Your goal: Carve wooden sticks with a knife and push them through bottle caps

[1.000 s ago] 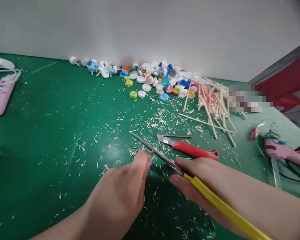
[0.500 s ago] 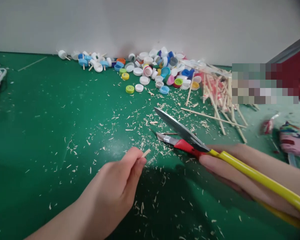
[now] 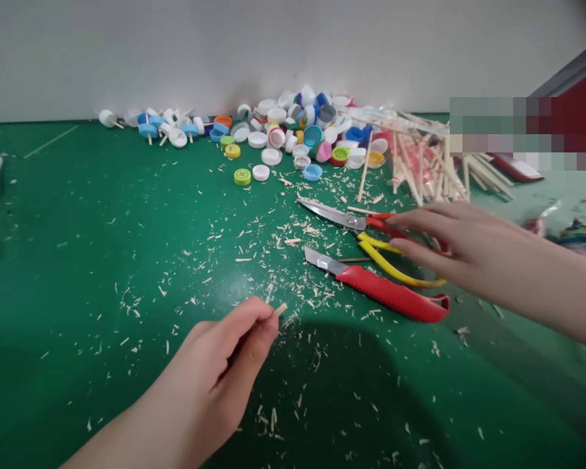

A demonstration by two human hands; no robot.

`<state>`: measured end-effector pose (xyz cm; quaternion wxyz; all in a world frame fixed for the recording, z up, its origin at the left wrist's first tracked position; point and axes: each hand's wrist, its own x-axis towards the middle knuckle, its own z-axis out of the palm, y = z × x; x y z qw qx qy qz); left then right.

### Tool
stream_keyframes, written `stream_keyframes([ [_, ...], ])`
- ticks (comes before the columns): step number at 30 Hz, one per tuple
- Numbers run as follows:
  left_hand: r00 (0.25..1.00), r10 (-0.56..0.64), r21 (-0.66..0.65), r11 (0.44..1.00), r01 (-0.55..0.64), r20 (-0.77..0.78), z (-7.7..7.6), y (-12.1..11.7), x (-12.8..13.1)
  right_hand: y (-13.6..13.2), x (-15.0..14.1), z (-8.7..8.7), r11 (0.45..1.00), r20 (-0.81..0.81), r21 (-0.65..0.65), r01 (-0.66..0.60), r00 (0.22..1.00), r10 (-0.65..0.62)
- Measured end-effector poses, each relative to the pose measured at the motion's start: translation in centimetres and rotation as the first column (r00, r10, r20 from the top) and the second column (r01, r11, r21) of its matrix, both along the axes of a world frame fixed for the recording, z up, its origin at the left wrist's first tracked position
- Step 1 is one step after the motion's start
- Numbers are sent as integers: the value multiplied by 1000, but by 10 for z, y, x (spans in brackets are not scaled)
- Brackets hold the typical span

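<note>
My left hand (image 3: 224, 365) is closed, pinching a thin wooden stick (image 3: 280, 310) whose short cut end pokes out between thumb and forefinger; the rest of it is hidden in the hand. My right hand (image 3: 444, 238) reaches in from the right with fingers stretched out, over the handles of the scissors (image 3: 329, 212). The scissors, one handle red and one yellow, lie on the green table with blades pointing left; the fingertips are at the handles. A red utility knife (image 3: 390, 293) with its blade out lies just nearer than the scissors.
Along the wall is a heap of coloured bottle caps (image 3: 312, 135), with several caps on short sticks (image 3: 150, 128) to its left. Loose wooden sticks (image 3: 415, 163) and plastic wrapping lie at the back right. Wood shavings (image 3: 200, 273) are scattered over the green table (image 3: 78, 228).
My right hand has set the scissors down beyond the utility knife and its fingers have loosened. The knife now shows whole. The left hand keeps its pinch on the stick.
</note>
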<state>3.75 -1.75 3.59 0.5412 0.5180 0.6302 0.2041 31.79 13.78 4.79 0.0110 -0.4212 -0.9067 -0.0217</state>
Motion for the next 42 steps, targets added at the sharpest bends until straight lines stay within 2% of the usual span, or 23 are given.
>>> stream_keyframes([
  [3,1000,-3,-46,999,4,18,-1,3,-1,-20,-6,4,990,-49,137,-42,998,49],
  [5,1000,-8,-42,999,8,6,-2,4,-3,-40,-11,2,979,-33,170,-108,993,115],
  [7,998,-31,22,999,33,-52,-3,5,-4,-59,-15,-5,974,-7,162,-157,987,160],
  [9,984,-75,142,985,98,-159,-3,4,-5,-71,-16,-14,980,20,154,-123,992,121],
  [12,924,-137,305,918,254,-357,-4,0,-7,-77,-16,-25,979,31,180,-97,995,93],
  [16,791,-119,368,837,405,-600,-5,-7,-16,-74,-17,-26,972,-25,195,-129,990,136],
  [19,682,-90,368,787,496,-726,-6,-10,-28,-74,-23,-19,984,-127,130,-120,982,137],
  [23,518,-112,299,707,642,-848,-6,-5,-41,-73,-33,-10,991,-256,70,-116,958,130],
  [27,426,-96,296,584,756,-900,-3,12,-48,-68,-32,-10,988,-327,-49,-147,937,123],
  [29,381,-95,274,539,797,-920,1,20,-50,-64,-25,-14,970,-363,-128,-207,920,148],
  [32,336,-86,259,471,843,-938,10,28,-52,-61,-14,-20,913,-429,-200,-356,869,246],
  [34,319,-93,251,430,867,-943,16,31,-51,-60,-10,-24,892,-416,-176,-415,853,315],
  [37,286,-99,224,404,887,-953,24,32,-43,-63,-10,-27,899,-347,-48,-435,851,394],
  [40,245,-83,198,375,906,-966,25,31,-32,-66,-13,-29,892,-303,62,-447,843,443],
  [42,242,-77,197,371,907,-967,26,31,-27,-67,-14,-30,877,-270,87,-472,837,477],
])
